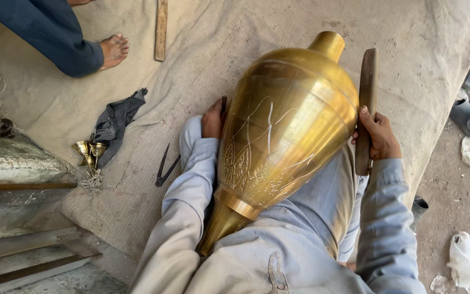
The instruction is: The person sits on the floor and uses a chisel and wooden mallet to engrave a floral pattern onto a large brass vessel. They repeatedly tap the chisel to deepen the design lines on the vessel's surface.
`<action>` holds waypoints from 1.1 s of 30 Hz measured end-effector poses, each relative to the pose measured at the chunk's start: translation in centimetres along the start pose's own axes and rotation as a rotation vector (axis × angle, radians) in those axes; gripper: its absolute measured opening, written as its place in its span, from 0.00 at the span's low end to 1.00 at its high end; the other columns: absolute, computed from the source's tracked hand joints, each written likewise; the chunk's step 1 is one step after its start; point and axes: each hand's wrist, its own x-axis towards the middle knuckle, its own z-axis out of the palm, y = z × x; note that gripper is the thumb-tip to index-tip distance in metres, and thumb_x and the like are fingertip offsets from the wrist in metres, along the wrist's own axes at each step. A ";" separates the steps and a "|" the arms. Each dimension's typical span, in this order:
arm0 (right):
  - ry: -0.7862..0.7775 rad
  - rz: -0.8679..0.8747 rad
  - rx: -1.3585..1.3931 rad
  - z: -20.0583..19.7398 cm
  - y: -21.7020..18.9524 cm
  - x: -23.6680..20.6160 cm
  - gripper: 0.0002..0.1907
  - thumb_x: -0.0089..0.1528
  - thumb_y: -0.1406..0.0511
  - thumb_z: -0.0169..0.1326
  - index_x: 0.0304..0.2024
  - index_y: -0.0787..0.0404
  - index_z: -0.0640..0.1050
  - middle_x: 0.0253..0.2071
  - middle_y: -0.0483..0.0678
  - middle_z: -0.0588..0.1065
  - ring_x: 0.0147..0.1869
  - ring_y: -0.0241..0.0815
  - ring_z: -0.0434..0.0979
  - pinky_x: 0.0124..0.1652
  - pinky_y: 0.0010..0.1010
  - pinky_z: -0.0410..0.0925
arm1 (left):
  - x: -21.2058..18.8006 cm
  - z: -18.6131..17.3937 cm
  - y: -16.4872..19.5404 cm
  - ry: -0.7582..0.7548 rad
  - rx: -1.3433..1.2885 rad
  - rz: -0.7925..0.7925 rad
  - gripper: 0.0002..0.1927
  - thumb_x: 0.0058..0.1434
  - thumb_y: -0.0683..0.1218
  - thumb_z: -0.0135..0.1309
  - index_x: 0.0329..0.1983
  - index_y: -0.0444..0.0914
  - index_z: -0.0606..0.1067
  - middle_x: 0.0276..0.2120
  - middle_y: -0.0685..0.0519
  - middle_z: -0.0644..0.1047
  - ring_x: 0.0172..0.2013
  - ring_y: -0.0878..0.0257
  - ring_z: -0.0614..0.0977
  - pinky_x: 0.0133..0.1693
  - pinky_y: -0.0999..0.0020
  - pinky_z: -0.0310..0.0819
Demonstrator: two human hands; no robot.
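Observation:
A large brass vase (284, 130) lies tilted across my lap, its narrow neck pointing away from me and its foot near my chest. Engraved line patterns cover its lower body. My left hand (213, 118) rests against the vase's left side and holds a thin dark tool (223, 104) against the metal. My right hand (375, 136) grips a flat wooden mallet (366, 106), held upright beside the vase's right shoulder.
Burlap cloth (235, 32) covers the ground. On it lie a dark rag (116, 121), two small brass cups (90, 151), black metal tongs (165, 166) and a wooden stick (161, 28). Another person's bare foot (113, 49) is at top left. Sandals (466, 114) lie at right.

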 end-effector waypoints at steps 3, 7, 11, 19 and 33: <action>0.041 -0.112 -0.074 -1.1 0.6 -0.8 0.25 0.63 0.50 0.63 0.47 0.65 0.76 0.27 0.44 0.72 0.23 0.34 0.72 0.23 0.28 0.69 | -0.7 0.2 -0.2 -0.208 0.593 0.040 0.20 0.71 0.41 0.41 0.64 0.37 0.72 0.48 0.40 0.80 0.45 0.44 0.82 0.46 0.55 0.77; 0.095 -0.181 -0.132 -2.1 3.6 -2.7 0.25 0.63 0.54 0.65 0.47 0.70 0.76 0.26 0.44 0.74 0.23 0.34 0.73 0.24 0.26 0.69 | -1.0 0.6 -0.9 -0.025 0.502 0.071 0.20 0.68 0.40 0.47 0.64 0.36 0.70 0.49 0.39 0.80 0.45 0.43 0.83 0.46 0.55 0.78; 0.216 -0.075 -0.155 -3.7 8.3 -5.7 0.18 0.64 0.59 0.62 0.45 0.69 0.77 0.26 0.46 0.75 0.23 0.35 0.73 0.24 0.27 0.68 | -0.9 0.5 -1.4 0.241 0.517 0.099 0.20 0.63 0.42 0.58 0.58 0.34 0.74 0.45 0.38 0.81 0.42 0.44 0.83 0.43 0.56 0.79; 0.363 0.024 -0.129 -5.7 15.4 -13.5 0.13 0.64 0.66 0.61 0.41 0.72 0.75 0.28 0.50 0.75 0.26 0.37 0.73 0.27 0.28 0.68 | 4.7 -2.2 3.8 0.133 0.137 0.098 0.19 0.60 0.38 0.67 0.54 0.34 0.76 0.35 0.48 0.84 0.33 0.62 0.86 0.36 0.66 0.82; 0.445 -0.258 -0.594 2.8 11.4 -16.5 0.41 0.57 0.63 0.66 0.71 0.58 0.66 0.37 0.60 0.80 0.39 0.47 0.84 0.40 0.36 0.74 | 10.2 8.7 15.1 -1.194 -0.133 0.349 0.28 0.56 0.42 0.67 0.61 0.39 0.75 0.29 0.52 0.82 0.27 0.66 0.84 0.32 0.68 0.78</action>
